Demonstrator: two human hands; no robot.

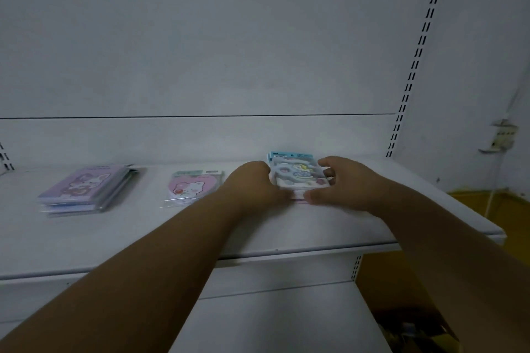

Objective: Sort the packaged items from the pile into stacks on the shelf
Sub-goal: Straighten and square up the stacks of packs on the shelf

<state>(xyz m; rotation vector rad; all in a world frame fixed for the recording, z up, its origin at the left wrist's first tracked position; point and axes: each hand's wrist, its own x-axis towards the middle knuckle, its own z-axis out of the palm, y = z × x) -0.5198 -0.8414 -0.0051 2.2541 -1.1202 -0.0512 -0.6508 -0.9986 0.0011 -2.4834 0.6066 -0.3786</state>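
Observation:
On the white shelf (143, 238) lie three groups of packaged items. A stack of purple packs with a cartoon rabbit (86, 189) sits at the left. A pink heart-shaped pack (190, 185) lies in the middle. At the right stands a stack of blue-topped packs with a cartoon figure (295, 172). My left hand (252, 183) presses against that stack's left side. My right hand (344, 183) grips its right side, fingers over the top edge and thumb at the front. The stack's lower front is hidden by my hands.
The shelf's white back panel (200, 51) rises behind the packs, with a slotted upright (415, 60) at the right. A lower shelf (272, 321) shows beneath. At the far right are a wall socket (503, 135), a yellow floor (487, 200) and a brown box (401, 295).

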